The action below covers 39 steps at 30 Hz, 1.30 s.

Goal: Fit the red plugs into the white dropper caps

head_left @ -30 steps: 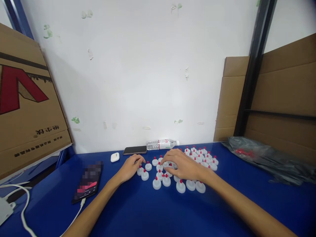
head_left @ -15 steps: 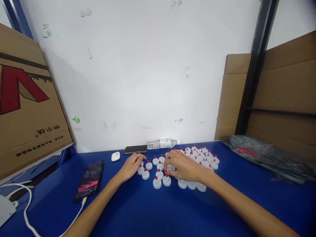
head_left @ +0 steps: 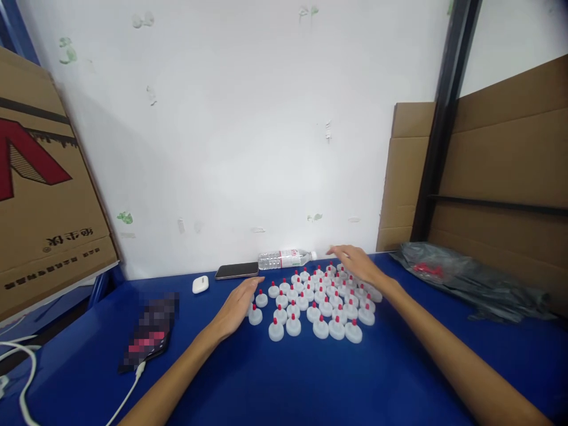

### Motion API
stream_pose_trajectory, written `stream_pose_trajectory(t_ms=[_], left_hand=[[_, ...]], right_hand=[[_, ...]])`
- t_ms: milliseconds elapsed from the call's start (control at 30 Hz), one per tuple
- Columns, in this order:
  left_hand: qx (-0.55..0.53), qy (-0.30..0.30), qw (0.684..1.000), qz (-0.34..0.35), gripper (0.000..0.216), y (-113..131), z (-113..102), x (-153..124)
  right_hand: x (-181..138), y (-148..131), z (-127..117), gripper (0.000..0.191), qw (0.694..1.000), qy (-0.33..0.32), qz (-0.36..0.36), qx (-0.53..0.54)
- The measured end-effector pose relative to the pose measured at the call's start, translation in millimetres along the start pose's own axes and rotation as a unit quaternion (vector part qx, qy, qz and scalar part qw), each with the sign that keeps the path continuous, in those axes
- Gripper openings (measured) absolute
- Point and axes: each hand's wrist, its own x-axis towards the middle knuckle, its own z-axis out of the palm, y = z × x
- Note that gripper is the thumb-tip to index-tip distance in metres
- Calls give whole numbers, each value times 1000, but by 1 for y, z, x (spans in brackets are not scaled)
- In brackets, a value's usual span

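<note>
Several white bottle caps with red nozzle tips (head_left: 325, 306) stand upright in a loose cluster on the blue tabletop (head_left: 284, 384). At the cluster's left edge is my left hand (head_left: 235, 306), fingers stretched out and held side by side, beside the nearest caps and partly hiding one. Over the back right of the group, my right hand (head_left: 356, 263) reaches with fingers extended and nothing in them. Its palm and wrist cover some of the caps there; whether it touches them I cannot tell.
Along the wall lie a clear water bottle (head_left: 286, 258) and a dark phone (head_left: 236, 271). A white earbud case (head_left: 200, 284) and a cabled phone (head_left: 148, 331) are on the left. Grey plastic sheeting (head_left: 470, 287) lies right; cardboard (head_left: 53, 195) stands at left.
My right hand has moved from the middle of the caps to their back right, its fingers straightening. My left hand has flattened beside the left caps. The camera view has shifted slightly.
</note>
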Motion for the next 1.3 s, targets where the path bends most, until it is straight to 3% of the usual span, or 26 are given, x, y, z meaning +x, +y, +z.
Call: stream_pose_trajectory(t_ms=[67, 133, 267, 400, 667, 1067, 1300], left_hand=[[4, 1, 1000, -5, 57, 4, 7, -1], [18, 9, 1000, -1, 57, 7, 13, -2], [44, 24, 999, 5, 57, 8, 21, -3], [59, 30, 998, 8, 58, 3, 27, -3], [74, 45, 996, 8, 59, -4, 33, -1], [67, 38, 997, 10, 62, -5, 34, -1], [45, 15, 999, 0, 65, -4, 35, -2]], right_hand=[[0, 41, -8, 62, 999, 7, 49, 7], [-2, 72, -10, 63, 985, -13, 121, 121], [-4, 93, -5, 74, 965, -59, 144, 211], [-1, 76, 2, 73, 940, -105, 145, 292], [-1, 35, 33, 69, 933, -141, 118, 308], [-10, -22, 73, 70, 934, -100, 118, 323], [-13, -33, 86, 67, 937, -67, 139, 313]])
